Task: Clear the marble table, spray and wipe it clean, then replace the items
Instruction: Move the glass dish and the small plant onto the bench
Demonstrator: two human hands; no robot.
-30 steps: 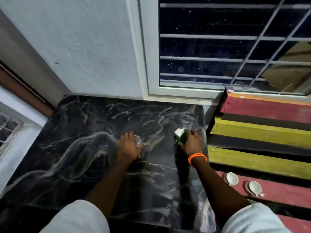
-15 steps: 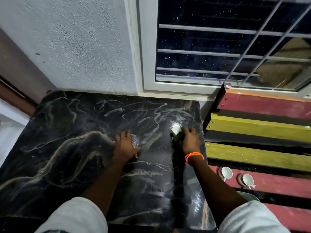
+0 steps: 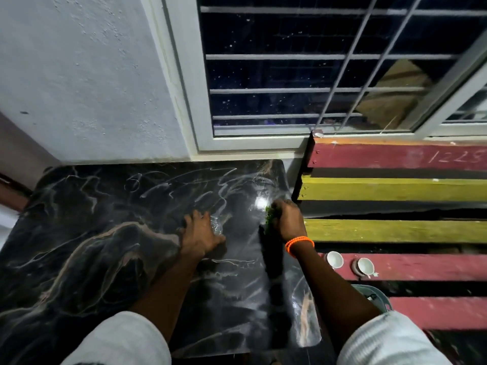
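Observation:
The black marble table point(image 3: 110, 233) with pale veins fills the lower left; its top looks wet and streaked near the far right corner. My left hand point(image 3: 199, 234) lies on the middle of the top, fingers curled over a small clear object point(image 3: 217, 224) that it half hides. My right hand point(image 3: 287, 219), with an orange bead bracelet on the wrist, grips a green scrub pad point(image 3: 268, 218) pressed onto the marble close to the table's right edge. A bright glare spot sits just beyond the pad.
A bench of red and yellow wooden slats point(image 3: 395, 189) adjoins the table's right side. Two white cups point(image 3: 334, 259) point(image 3: 366, 266) stand on a red slat, with a grey basket point(image 3: 369, 291) below them. A barred window point(image 3: 290, 75) and a white wall rise behind.
My right hand has slid the green pad a little farther toward the table's far right corner. My left hand has stayed on the clear object.

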